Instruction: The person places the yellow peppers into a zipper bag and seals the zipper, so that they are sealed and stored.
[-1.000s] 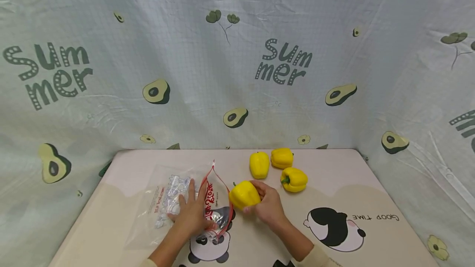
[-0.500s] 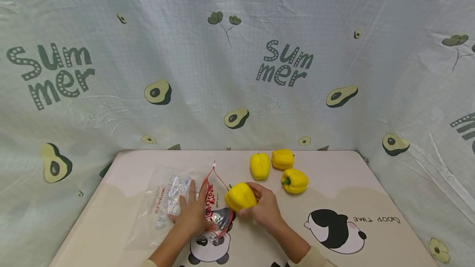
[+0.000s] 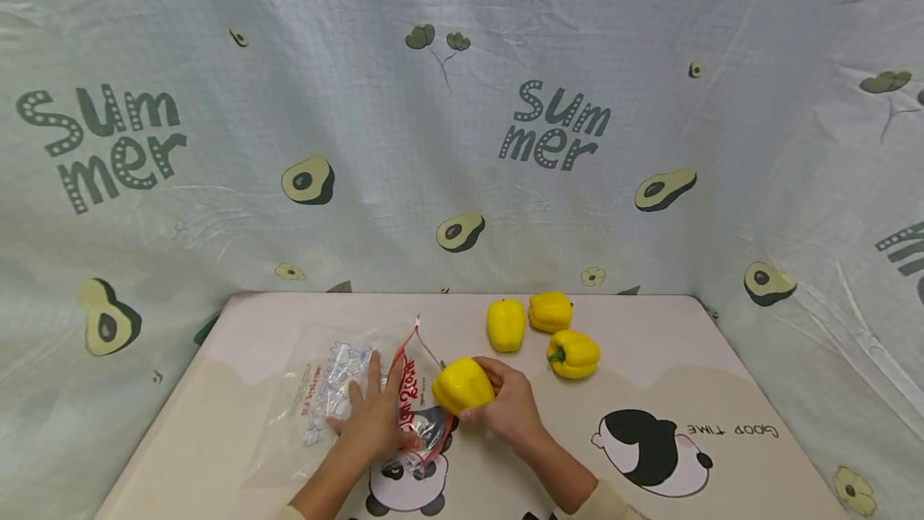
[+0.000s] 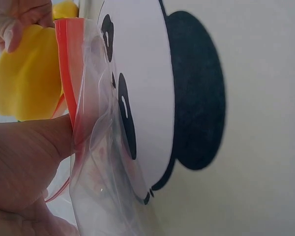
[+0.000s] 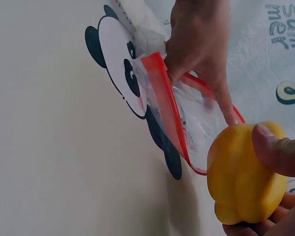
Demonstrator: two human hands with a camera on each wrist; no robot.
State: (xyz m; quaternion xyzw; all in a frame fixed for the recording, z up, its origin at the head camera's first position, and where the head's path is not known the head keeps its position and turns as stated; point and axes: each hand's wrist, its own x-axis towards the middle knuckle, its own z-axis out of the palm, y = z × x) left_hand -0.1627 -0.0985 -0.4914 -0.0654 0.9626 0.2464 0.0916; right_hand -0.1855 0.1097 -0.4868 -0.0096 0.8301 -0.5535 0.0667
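A clear zip bag with a red-edged mouth and printed lettering lies on the table, its mouth gaping toward the right. My left hand rests on it with fingers spread; in the left wrist view the thumb presses against the red rim. My right hand grips a yellow bell pepper right at the bag's mouth, stem toward the bag. The right wrist view shows the thumb on top of the pepper and fingers beneath it. The left fingers partly hide the bag's printed middle.
Farther back on the table sit three more yellow bell peppers, one at left, one behind and one nearer. A patterned curtain hangs beyond the table's far edge. Cartoon animals are printed on the tabletop.
My right hand has carried the pepper a little leftward and slightly nearer, up to the bag's mouth. The left hand and the other peppers stay where they were.
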